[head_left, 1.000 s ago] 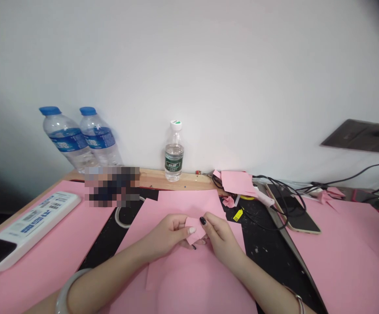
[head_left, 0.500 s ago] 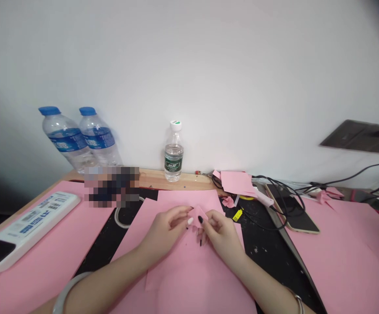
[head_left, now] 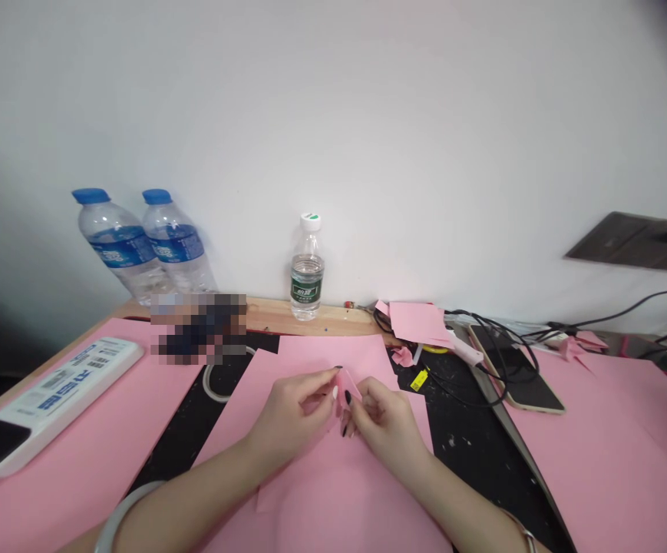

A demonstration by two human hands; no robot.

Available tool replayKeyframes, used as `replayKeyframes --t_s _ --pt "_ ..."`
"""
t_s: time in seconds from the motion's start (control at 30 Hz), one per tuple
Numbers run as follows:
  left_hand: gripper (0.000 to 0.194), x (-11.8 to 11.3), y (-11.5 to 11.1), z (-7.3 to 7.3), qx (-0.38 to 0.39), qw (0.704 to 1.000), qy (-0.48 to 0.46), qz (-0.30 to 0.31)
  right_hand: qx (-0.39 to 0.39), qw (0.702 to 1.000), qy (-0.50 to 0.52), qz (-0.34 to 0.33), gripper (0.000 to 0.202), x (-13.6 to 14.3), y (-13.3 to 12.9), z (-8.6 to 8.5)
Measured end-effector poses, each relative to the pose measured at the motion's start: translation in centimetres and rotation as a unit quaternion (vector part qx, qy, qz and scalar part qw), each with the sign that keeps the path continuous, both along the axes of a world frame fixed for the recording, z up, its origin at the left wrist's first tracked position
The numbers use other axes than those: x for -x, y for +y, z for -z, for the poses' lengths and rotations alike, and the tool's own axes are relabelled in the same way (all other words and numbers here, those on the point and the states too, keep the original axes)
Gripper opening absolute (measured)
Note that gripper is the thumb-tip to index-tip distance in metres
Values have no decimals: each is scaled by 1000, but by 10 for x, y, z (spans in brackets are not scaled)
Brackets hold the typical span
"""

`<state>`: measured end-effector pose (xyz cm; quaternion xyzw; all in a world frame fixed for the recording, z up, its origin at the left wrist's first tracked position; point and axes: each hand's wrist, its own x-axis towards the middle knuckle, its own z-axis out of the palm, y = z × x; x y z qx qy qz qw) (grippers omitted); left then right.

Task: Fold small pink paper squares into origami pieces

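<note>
Between my hands is a small piece of folded pink paper [head_left: 347, 384], raised a little above large pink sheets [head_left: 333, 476] that lie on a black mat. My left hand [head_left: 295, 407] pinches its left side between thumb and fingers. The right side is gripped by my right hand [head_left: 384, 415], with the thumb on the near face and the other fingers curled behind and below. My fingertips cover much of the folded paper, so its exact folds are hard to make out.
Two blue-capped bottles [head_left: 175, 246] lean at the back left, and a small water bottle [head_left: 307, 269] stands by the wall. A white box-shaped device [head_left: 62, 399] lies left. On the right are a phone [head_left: 517, 369], black cables [head_left: 497, 395], a yellow tag [head_left: 419, 379] and pink paper scraps [head_left: 419, 322].
The folded paper has turned between my fingers and now looks narrower and more upright. My left fingers have shifted slightly along its edge, while both hands stay in the same place.
</note>
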<state>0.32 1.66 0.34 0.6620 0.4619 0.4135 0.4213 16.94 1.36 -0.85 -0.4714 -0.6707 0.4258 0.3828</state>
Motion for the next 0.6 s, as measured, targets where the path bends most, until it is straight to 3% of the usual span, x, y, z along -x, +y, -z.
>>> replayKeyframes --t_s 0.2,0.47,0.6 --pt "32 -2 0 -1 -16 1000 8 -1 -19 999 -45 -5 18 -1 -1 2" --pt "36 -6 -3 0 27 999 -46 0 -110 986 -123 -30 14 -3 -5 -1" --pt "41 -4 -3 4 23 999 -20 -19 -125 982 -133 -41 12 -3 -5 -2"
